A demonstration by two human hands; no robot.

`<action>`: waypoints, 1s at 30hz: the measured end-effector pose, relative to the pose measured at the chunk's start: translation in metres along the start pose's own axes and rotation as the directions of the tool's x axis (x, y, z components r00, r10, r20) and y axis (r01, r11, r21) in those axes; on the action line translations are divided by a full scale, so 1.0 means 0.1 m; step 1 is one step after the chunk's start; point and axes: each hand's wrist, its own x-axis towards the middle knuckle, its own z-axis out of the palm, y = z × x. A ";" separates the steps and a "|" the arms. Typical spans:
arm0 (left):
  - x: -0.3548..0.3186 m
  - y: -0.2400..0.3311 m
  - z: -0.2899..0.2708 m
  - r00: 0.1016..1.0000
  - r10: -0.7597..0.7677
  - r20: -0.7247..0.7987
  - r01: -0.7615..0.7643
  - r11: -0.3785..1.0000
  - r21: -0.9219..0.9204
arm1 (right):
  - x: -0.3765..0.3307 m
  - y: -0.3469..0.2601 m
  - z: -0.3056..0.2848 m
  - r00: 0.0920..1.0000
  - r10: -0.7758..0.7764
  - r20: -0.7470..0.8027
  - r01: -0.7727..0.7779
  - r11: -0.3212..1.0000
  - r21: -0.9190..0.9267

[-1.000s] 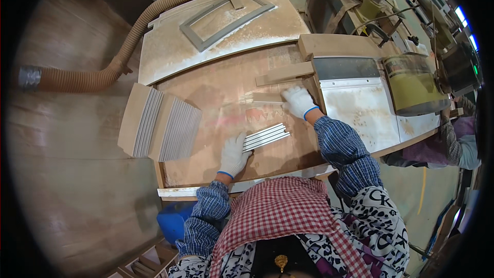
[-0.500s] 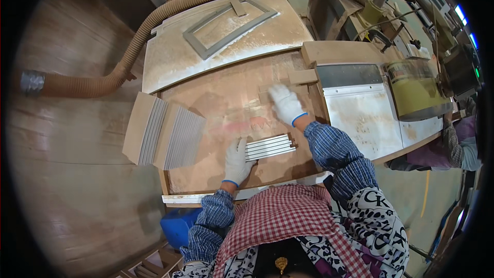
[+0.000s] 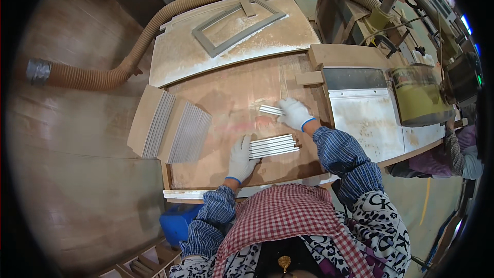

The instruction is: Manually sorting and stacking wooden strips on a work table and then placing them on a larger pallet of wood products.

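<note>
My left hand (image 3: pixel 241 160), in a white knit glove, grips the left end of a bundle of white-edged strips (image 3: pixel 275 146) lying near the front of the wooden work surface. Just beyond the bundle, my right hand (image 3: pixel 297 115), gloved the same way, is closed on the right end of a short white-edged strip (image 3: pixel 270 109). That strip points to the left. Whether it is one piece or two together I cannot tell. The fingertips of both hands are partly hidden.
Two stacks of flat panels (image 3: pixel 188 133) stand at the left of the surface. A grey frame (image 3: pixel 239 28) lies on a dusty board (image 3: pixel 170 56) at the back, below a ribbed hose (image 3: pixel 135 54). At right are a metal machine table (image 3: pixel 360 121) and a yellow-green machine housing (image 3: pixel 419 95); another person's sleeve (image 3: pixel 453 149) shows beyond.
My right hand has come nearer, now with a short strip in it; before, no strip showed there. The left hand stays at the bundle. The whole view has shifted slightly.
</note>
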 end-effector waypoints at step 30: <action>0.05 -0.07 -0.14 0.981 -0.139 0.138 0.161 0.973 -0.167 | -0.93 -0.47 -0.08 0.992 0.014 0.123 -0.035 0.985 0.170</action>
